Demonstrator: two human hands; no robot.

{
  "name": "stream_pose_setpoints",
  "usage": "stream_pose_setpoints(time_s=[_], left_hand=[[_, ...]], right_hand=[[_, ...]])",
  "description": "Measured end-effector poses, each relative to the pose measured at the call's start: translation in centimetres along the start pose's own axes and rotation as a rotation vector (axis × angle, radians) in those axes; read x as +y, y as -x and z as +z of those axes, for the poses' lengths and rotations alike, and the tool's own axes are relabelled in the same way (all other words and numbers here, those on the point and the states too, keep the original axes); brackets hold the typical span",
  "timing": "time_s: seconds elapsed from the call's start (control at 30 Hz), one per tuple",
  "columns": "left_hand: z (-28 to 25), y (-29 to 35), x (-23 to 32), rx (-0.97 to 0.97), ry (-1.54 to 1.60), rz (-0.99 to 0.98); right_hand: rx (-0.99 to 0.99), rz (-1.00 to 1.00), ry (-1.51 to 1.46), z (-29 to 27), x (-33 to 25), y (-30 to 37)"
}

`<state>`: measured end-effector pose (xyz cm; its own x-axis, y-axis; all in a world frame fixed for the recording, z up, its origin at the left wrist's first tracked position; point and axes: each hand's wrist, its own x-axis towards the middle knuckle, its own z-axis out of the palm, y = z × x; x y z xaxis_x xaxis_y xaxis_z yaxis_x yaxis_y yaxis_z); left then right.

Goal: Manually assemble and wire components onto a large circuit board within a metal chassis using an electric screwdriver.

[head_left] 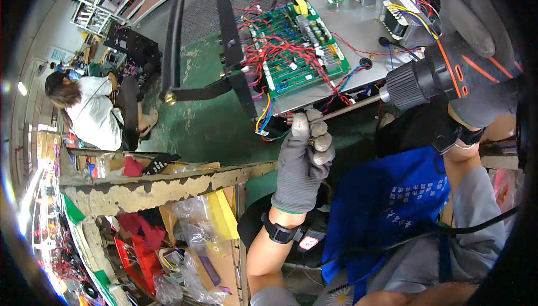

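Grasping a drill (pixel 437 73), right fingers (pixel 466 24) aim its bit (pixel 353 106) leftward. Left fingers (pixel 319 143) curl at its tip, their hold unclear.

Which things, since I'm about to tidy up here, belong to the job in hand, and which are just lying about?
Apparently in the job:
- power drill, in the gloved right hand
- long bit, its tip at the left hand
- green circuit board
- metal plate under it

Seemingly lying about:
- yellow sheet
- clear plastic
- dark red cloth
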<state>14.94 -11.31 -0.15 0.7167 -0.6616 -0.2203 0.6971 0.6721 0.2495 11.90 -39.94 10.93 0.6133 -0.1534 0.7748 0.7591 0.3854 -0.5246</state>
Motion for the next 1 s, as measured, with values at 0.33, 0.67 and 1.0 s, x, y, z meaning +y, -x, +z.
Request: stream_pose_setpoints(time_s=[0.33,0.67,1.0], left_hand=[[1.1,-2.4,-1.4,0.012,0.119,-0.018],[0.8,-2.6,-0.9,0.005,0.037,0.010],[0.4,-1.9,-0.3,0.023,-0.012,0.037]], right_hand=[[0.007,-0.010,-0.046,-2.1,-0.5,-0.6],[-0.013,0.002,-0.089,-1.3,0.1,-1.4],[-0.058,0.022,-0.154,1.7,1.1,-2.5]])
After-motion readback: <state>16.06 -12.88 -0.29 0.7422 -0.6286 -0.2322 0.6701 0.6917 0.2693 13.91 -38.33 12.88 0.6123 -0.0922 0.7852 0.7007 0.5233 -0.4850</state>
